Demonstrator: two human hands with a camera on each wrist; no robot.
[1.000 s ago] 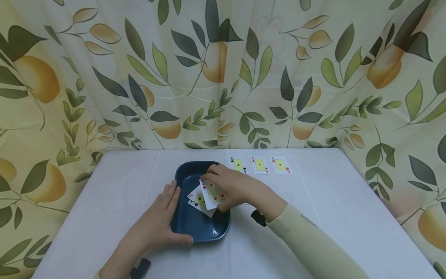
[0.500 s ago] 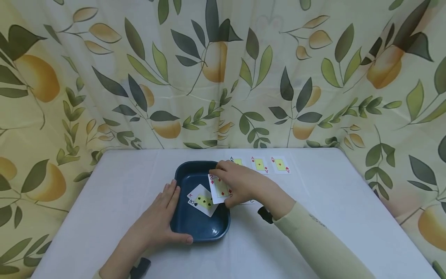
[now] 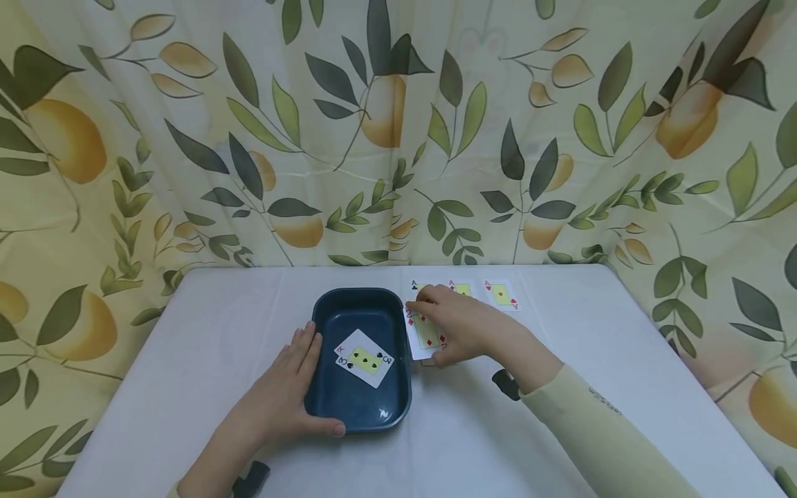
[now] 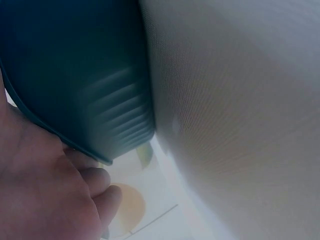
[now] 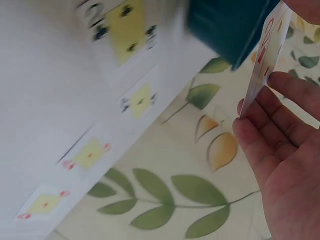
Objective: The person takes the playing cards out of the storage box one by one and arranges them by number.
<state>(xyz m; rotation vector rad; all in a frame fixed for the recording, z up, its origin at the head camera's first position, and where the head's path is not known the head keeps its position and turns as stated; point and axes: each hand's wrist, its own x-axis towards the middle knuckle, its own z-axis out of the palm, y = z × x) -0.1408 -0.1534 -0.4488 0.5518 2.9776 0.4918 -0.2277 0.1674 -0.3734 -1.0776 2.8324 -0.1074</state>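
In the head view my left hand [image 3: 283,387] rests against the left side of a dark blue tray [image 3: 320,401], fingers straight along the rim and thumb spread at the near edge. My right hand [image 3: 470,328] pinches a two of diamonds playing card [image 3: 423,335] by its edges, just right of the tray. Thumb and fingertips hold that card, seen nearly edge-on in the right wrist view. Inside the tray lies a black-suited card [image 3: 364,366] partly covering a card with a red K. A two of clubs [image 5: 127,32] lies on the table, mostly hidden under my right hand in the head view.
An ace of clubs [image 3: 416,285], an ace of diamonds [image 3: 461,287] and an ace of hearts [image 3: 501,295] lie in a row near the far edge of the white-covered table [image 3: 560,360]. Behind it hangs a leaf-and-fruit patterned curtain [image 3: 398,173].
My right hand has carried the two of diamonds rightward out of the tray and past its right rim, uncovering the black-suited card. My left hand and the tray have stayed put.
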